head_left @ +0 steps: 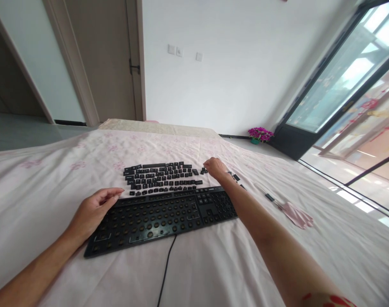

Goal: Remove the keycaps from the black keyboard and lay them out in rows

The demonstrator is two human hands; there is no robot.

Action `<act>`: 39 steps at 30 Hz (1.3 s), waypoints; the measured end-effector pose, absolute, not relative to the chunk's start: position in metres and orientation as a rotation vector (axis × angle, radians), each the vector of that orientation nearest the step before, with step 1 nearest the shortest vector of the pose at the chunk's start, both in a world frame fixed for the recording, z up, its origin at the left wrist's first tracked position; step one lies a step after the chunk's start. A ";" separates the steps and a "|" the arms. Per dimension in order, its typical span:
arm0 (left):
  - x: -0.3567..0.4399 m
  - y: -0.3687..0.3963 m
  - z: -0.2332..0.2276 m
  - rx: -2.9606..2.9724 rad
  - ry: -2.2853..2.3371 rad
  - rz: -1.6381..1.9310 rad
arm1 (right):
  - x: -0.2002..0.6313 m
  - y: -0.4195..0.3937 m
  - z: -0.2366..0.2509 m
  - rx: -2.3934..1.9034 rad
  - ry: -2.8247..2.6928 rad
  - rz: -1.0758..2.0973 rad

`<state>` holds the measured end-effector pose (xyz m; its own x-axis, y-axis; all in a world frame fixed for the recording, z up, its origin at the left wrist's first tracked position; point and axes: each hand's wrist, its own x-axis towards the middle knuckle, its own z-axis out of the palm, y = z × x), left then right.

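Note:
A black keyboard [159, 217] lies on the pale sheet with most keycaps off, its round switch posts bare; the numpad keys at its right remain. Behind it the removed black keycaps [162, 177] are laid out in rows. My left hand [93, 211] rests at the keyboard's upper left corner, fingers loosely curled, holding nothing that I can see. My right hand [215, 167] reaches past the keyboard to the right end of the keycap rows, fingers bent down onto a loose keycap [203, 171]; whether it grips one is hidden.
The keyboard's black cable [165, 273] runs toward me. A thin tool [266, 194] and a pink cloth [298, 215] lie on the sheet [37, 187] at right, several loose keycaps [236, 177] near them. A flower pot [260, 135], glass doors and a doorway stand beyond.

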<state>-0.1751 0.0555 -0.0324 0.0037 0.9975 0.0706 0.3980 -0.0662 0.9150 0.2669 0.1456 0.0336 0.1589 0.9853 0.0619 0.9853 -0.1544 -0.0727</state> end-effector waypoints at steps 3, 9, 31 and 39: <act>-0.173 0.054 -0.028 1.544 1.491 1.045 | 0.265 0.155 0.032 -2.304 -1.963 -0.030; -0.173 0.052 -0.027 1.536 1.492 1.028 | 0.264 0.162 0.030 -2.266 -1.944 -0.020; -0.175 0.053 -0.031 1.555 1.461 1.055 | 0.288 0.095 0.024 -2.202 -2.040 0.084; -0.175 0.052 -0.032 1.498 1.430 1.073 | 0.290 0.098 0.025 -2.130 -2.199 0.101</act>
<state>-0.1751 0.0525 -0.0325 0.0070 0.9984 0.0560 0.3326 -0.0552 0.9415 0.2900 0.0977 0.0254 -0.0313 0.9995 0.0108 0.9942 0.0323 -0.1021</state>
